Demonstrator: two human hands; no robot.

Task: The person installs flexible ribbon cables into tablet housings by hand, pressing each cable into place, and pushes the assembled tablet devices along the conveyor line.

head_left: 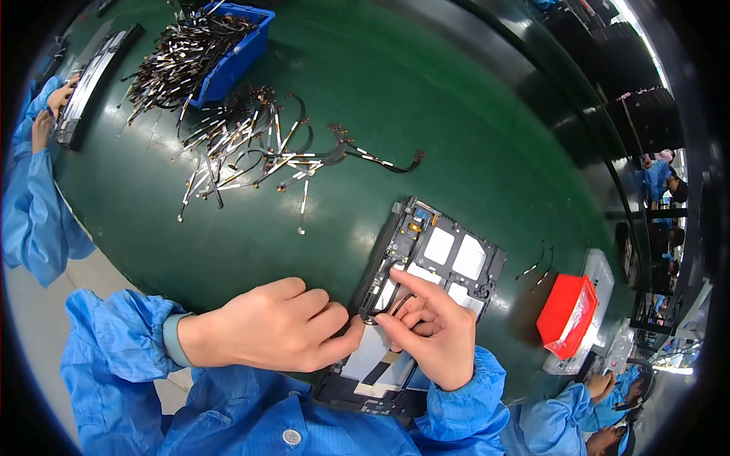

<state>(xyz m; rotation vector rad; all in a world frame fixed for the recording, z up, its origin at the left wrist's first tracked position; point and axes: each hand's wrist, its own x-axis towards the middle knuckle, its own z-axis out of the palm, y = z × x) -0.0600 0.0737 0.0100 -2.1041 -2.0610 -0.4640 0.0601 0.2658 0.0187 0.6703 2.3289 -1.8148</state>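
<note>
An opened black electronic device housing (493, 267) lies tilted on the green table, with white pads and small circuit parts along its left side. My right hand (437, 334) reaches over its near left corner. Its thumb and index fingertips touch the edge area, and a thin black ribbon cable (403, 304) shows between its bent fingers. My left hand (277, 323) has its fingers curled, with fingertips against the left edge of the housing. Whatever they grip there is hidden. Nearer my body is a dark panel (346, 397) with light sheets and a black strip, partly covered by my right hand.
A blue bin (255, 53) heaped with ribbon cables (186, 57) stands at the far left. Loose cables (281, 156) spread beside it. At right, a red tray (561, 323) sits by a clear plastic tray (601, 277) and two stray cables. Co-workers' blue sleeves (42, 216) appear on both sides.
</note>
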